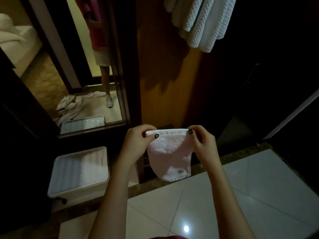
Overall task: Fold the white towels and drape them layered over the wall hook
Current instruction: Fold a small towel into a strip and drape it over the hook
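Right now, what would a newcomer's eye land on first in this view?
The small white towel, held up at the centre, with the left hand and the right hand each pinching a top corner. Next, the white towels hanging at the top right against the wooden wall. Then the white bin on the floor at the lower left, below the mirror.

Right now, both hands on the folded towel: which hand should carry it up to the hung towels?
Right, probably. The right hand pinches the top right corner of the folded towel, and the hung towels sit above and to its right. The left hand would have to cross over.
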